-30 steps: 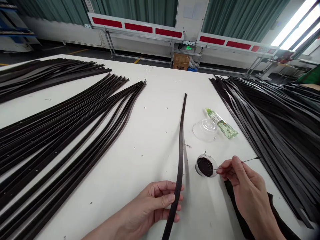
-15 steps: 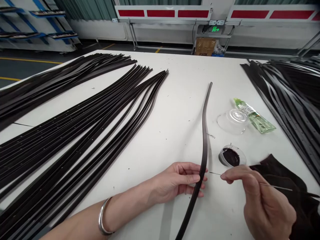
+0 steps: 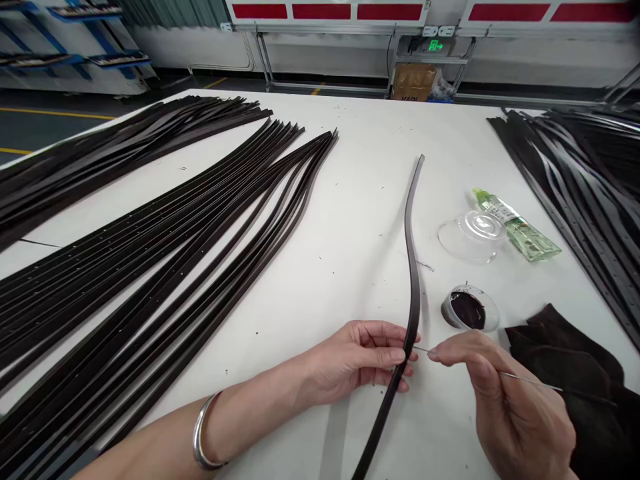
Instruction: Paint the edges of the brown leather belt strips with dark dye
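**Single strap held upright-curved at table centre; rod tip at its edge**

A long, narrow dark brown leather strap (image 3: pixel 413 300) is pinched by the left hand (image 3: pixel 357 360), its grip closed between thumb and fingers. The strap arcs up across the white table (image 3: pixel 350 200), and its lower end runs off the bottom of the frame. The fingers hide the stretch they hold.

The right hand (image 3: pixel 520 413) has a closed pinch on a thin steel rod (image 3: pixel 530 380). The rod's tip lies at the strap's edge, just by the left hand; contact cannot be made out at this size. The right forearm is cut off by the frame.

Nearby, upper right of the hands: a small round pot of glossy dark paste (image 3: pixel 467 310), a clear plastic dome lid (image 3: pixel 471 237) and a green translucent tube (image 3: pixel 520 233), its label too small to read. A crumpled dark cloth (image 3: pixel 565 353) lies under the rod, partly behind the right hand and cut off below.

Fanned bundles of dark punched straps (image 3: pixel 150 227) cover the table's left; a further stack (image 3: pixel 575 187) lies at right, running out of frame. A metal bangle (image 3: pixel 203 433) circles the left wrist.
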